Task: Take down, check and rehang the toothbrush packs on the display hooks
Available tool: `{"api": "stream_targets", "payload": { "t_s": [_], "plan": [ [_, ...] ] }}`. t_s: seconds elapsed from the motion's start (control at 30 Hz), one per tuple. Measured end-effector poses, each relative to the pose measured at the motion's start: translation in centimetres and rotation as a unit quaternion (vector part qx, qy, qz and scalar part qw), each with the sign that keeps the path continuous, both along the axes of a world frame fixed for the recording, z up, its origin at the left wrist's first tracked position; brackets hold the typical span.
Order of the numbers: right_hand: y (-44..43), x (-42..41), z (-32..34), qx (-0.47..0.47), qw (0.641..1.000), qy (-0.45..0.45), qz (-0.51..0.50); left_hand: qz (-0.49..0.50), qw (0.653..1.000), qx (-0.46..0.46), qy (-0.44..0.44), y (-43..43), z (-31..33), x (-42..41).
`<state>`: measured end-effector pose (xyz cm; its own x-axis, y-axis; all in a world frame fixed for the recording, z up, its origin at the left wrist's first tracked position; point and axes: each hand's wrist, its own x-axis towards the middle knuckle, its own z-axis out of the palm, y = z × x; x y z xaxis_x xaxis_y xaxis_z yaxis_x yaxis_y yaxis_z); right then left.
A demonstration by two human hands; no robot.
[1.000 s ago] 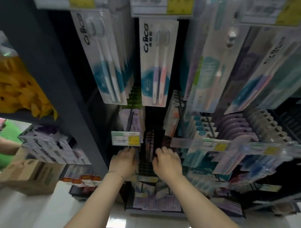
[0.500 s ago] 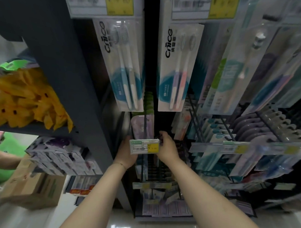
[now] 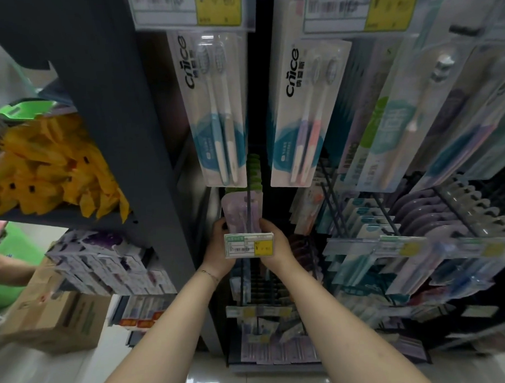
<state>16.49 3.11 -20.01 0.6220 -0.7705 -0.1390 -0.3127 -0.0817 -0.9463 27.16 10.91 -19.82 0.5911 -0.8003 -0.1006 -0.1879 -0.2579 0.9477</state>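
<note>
Lilac toothbrush pack (image 3: 240, 213) sits just above the price tag (image 3: 249, 245), hook wire (image 3: 249, 200) crossing its face. Left hand (image 3: 219, 248) curls round its left edge, right hand (image 3: 276, 245) round its right edge, both flanking the tag.

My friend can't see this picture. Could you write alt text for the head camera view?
A person's left hand and right hand grip the sides of a pale purple toothbrush pack behind a price tag. Bigger Cnice toothbrush packs hang above.

Up from lower row onto lilac pack (image 3: 238, 210): left hand (image 3: 216, 250), right hand (image 3: 276, 243).
</note>
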Motion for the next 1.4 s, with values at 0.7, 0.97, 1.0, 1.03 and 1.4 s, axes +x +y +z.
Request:
{"api": "stream_targets", "payload": {
  "t_s": [0.7, 0.97, 1.0, 1.03, 1.4],
  "plan": [
    [2.2, -2.1, -2.7, -0.059, 0.996, -0.001, -0.063, 0.086, 0.996, 0.015, 0.021, 3.5, -3.0, -2.1],
    [2.8, -4.8, -3.6, -0.055, 0.996, 0.04, -0.063, 0.061, 0.998, 0.014, 0.031, 4.6, -4.2, -4.3],
    [2.9, -5.3, -3.6, -0.053, 0.995, 0.044, -0.066, 0.059, 0.998, 0.022, 0.029, 4.7, -4.3, -4.7],
    [3.0, -5.7, -3.6, -0.053, 0.995, 0.045, -0.071, 0.057, 0.998, 0.029, 0.025, 4.7, -4.4, -5.1],
    [2.1, -12.5, -2.8, -0.056, 0.984, 0.048, -0.16, -0.008, 0.999, 0.017, -0.039, 2.3, -3.9, -11.1]
  ]
}}
